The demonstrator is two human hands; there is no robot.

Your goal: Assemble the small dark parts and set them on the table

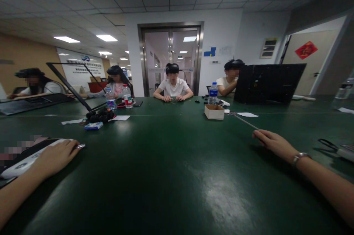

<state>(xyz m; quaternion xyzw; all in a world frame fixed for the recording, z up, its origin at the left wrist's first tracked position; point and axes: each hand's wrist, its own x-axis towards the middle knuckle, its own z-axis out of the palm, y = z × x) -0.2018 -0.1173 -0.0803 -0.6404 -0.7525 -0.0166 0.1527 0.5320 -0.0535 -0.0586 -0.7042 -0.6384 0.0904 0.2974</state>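
Note:
My left hand (56, 155) rests on the dark green table (171, 168) at the left, fingers curled over a small metal tool (80, 146) whose tip sticks out past my fingers. A flat white device (20, 165) lies under and beside that hand. My right hand (272, 143) reaches over the table at the right, a bracelet (300, 157) on its wrist. It pinches the near end of a long thin rod (245, 121) that points away towards a small cardboard box (214, 112).
Several people sit round the far side of the table. Water bottles (212, 94) stand there, with an open black laptop (267, 82) at the right. Dark parts (100, 116) and papers lie left of centre. Black scissors (329, 143) lie at the right edge.

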